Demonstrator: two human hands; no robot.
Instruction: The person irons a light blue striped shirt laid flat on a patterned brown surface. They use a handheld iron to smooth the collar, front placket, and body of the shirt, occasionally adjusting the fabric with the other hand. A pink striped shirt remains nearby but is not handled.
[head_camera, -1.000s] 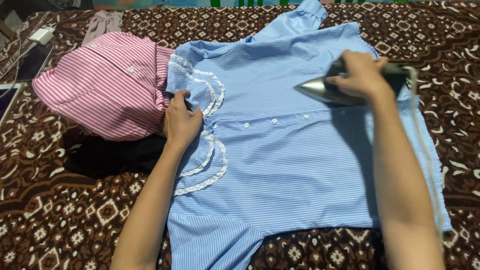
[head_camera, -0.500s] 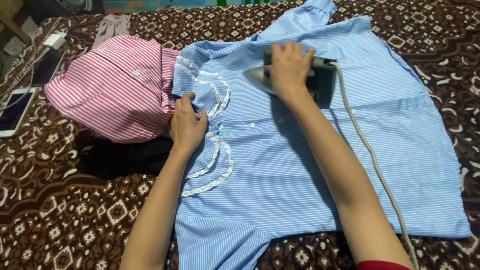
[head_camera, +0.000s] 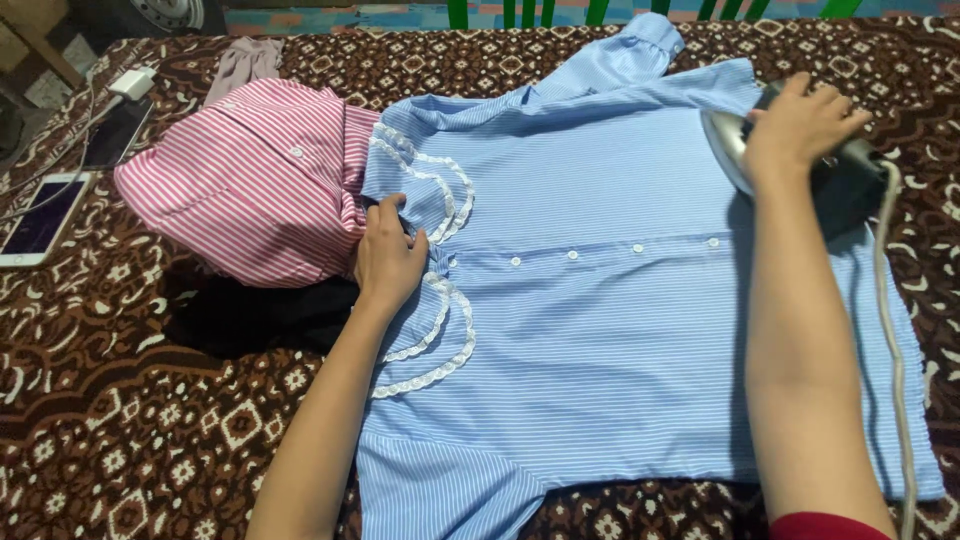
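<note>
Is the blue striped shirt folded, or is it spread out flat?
Spread flat. The blue striped shirt lies open on the patterned cloth, button row showing, with the iron resting on it.

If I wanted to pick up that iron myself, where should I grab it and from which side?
Probably by the dark handle along the top of the iron, coming from above, just as the right hand grips it now. Its shiny soleplate faces down onto the blue striped shirt, and the cord trails off the rear, so keep clear of both.
</note>
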